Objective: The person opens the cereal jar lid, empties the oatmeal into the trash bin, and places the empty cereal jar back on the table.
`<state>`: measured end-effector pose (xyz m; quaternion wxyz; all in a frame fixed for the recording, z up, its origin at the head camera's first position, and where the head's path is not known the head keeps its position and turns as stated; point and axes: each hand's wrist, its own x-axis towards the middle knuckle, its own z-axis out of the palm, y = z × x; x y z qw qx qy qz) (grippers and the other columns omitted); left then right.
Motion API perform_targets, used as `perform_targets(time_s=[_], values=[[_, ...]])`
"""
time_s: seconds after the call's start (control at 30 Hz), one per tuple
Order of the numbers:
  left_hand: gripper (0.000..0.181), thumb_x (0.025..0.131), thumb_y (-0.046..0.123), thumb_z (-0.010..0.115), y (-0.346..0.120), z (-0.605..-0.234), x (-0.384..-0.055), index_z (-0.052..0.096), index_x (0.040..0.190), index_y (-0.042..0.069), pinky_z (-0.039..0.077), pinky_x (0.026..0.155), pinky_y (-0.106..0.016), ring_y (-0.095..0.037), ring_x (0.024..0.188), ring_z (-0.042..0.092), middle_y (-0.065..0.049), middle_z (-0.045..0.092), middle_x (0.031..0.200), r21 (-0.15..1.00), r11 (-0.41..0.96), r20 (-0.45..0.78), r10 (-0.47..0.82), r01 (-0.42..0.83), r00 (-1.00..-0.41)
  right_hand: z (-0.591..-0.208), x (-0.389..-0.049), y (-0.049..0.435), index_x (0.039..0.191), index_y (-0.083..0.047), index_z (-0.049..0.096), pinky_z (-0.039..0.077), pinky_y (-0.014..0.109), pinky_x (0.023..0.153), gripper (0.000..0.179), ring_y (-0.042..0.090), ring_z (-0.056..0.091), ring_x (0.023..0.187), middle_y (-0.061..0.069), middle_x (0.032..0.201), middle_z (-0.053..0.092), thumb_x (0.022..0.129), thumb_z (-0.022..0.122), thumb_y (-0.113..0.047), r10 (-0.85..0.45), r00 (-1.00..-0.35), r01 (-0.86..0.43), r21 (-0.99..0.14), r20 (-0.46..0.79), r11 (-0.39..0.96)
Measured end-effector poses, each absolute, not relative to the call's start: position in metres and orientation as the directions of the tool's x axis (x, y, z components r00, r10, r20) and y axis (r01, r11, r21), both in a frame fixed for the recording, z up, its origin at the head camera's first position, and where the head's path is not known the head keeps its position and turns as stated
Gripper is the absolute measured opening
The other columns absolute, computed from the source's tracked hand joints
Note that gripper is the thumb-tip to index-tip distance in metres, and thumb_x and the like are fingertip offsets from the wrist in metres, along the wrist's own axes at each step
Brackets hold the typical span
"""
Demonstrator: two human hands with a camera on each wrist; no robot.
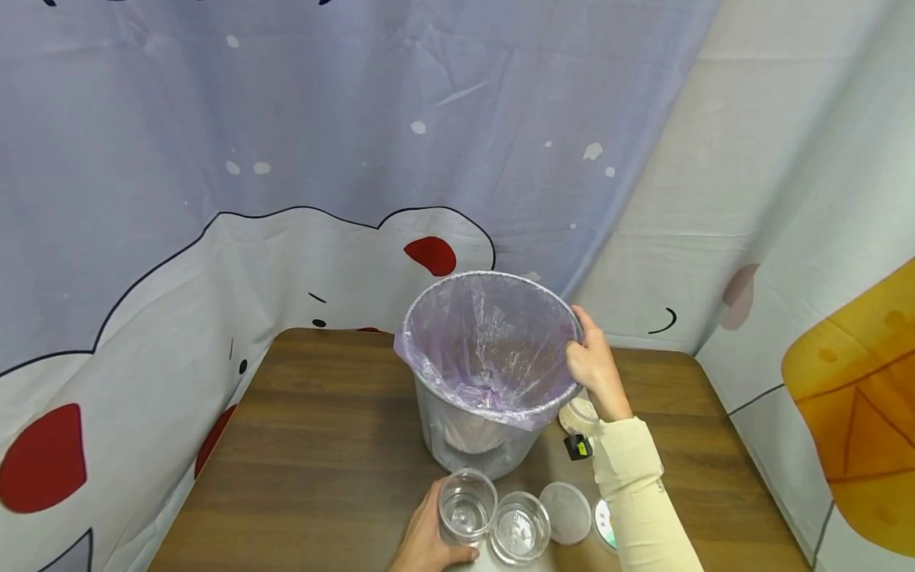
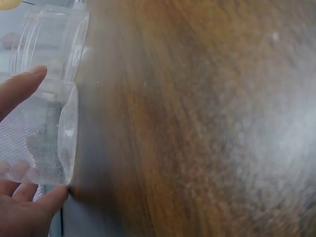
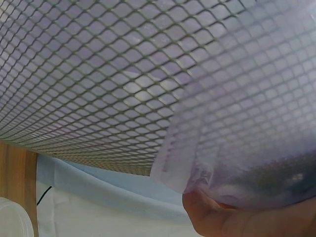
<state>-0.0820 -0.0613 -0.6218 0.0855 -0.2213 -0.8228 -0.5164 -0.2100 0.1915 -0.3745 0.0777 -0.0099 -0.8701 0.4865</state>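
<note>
A grey mesh waste bin (image 1: 472, 429) lined with a pale purple plastic bag (image 1: 493, 342) stands on the wooden table (image 1: 322, 445). My right hand (image 1: 592, 361) grips the bin's right rim over the bag; up close the mesh (image 3: 98, 74) and bag edge (image 3: 237, 138) fill the right wrist view. My left hand (image 1: 429, 536) holds a clear plastic cup (image 1: 467, 504) at the table's near edge; its fingers (image 2: 19, 89) wrap the cup (image 2: 44, 133). A second clear cup (image 1: 520, 526) stands just right of it.
A round translucent lid (image 1: 566, 512) lies right of the cups. A small tan-topped container (image 1: 577, 415) and a black object (image 1: 577, 447) sit by the bin's right side. Printed cloth (image 1: 286, 159) hangs behind and beside the table.
</note>
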Motion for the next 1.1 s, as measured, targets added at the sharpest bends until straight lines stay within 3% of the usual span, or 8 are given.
perform_targets(time_s=[0.33, 0.67, 0.93, 1.1], values=[[0.105, 0.046, 0.029, 0.089, -0.0633, -0.6199, -0.0788, 0.034, 0.135, 0.024, 0.045, 0.090, -0.040, -0.024, 0.106, 0.056, -0.003, 0.057, 0.120, 0.854, 0.371, 0.261, 0.299, 0.364, -0.918, -0.3711, -0.2084, 0.1920, 0.143, 0.000, 0.022, 0.018, 0.044, 0.111, 0.069, 0.036, 0.025, 0.133, 0.026, 0.143, 0.030, 0.076, 0.034, 0.008, 0.093, -0.988, -0.056, -0.849, 0.123, 0.525], [0.105, 0.046, 0.026, 0.089, -0.0662, -0.6192, -0.0790, 0.033, 0.135, 0.023, 0.045, 0.090, -0.041, -0.025, 0.106, 0.056, -0.005, 0.057, 0.121, 0.856, 0.381, 0.236, 0.310, 0.348, -0.921, -0.3718, -0.2080, 0.1918, 0.143, -0.002, 0.024, 0.021, 0.048, 0.109, 0.066, 0.037, 0.028, 0.131, 0.024, 0.143, 0.031, 0.079, 0.039, 0.001, 0.099, -0.985, -0.061, -0.822, 0.142, 0.567], [0.103, 0.046, 0.030, 0.088, -0.0671, -0.6236, -0.0763, 0.035, 0.134, 0.023, 0.047, 0.084, -0.040, -0.024, 0.103, 0.057, -0.004, 0.058, 0.117, 0.847, 0.431, 0.196, 0.288, 0.310, -0.937, -0.3733, -0.2074, 0.1934, 0.143, -0.005, 0.028, 0.024, 0.045, 0.109, 0.056, 0.033, 0.030, 0.131, 0.019, 0.143, 0.033, 0.092, 0.045, -0.021, 0.162, -0.982, -0.003, -0.865, 0.097, 0.502], [0.103, 0.046, 0.026, 0.088, -0.0660, -0.6250, -0.0763, 0.036, 0.134, 0.022, 0.046, 0.084, -0.040, -0.022, 0.103, 0.056, -0.002, 0.058, 0.117, 0.853, 0.432, 0.186, 0.276, 0.294, -0.943, -0.3724, -0.2041, 0.1941, 0.141, -0.003, 0.031, 0.027, 0.040, 0.108, 0.064, 0.028, 0.035, 0.129, 0.018, 0.140, 0.039, 0.094, 0.042, -0.044, 0.237, -0.959, -0.043, -0.911, 0.152, 0.411]])
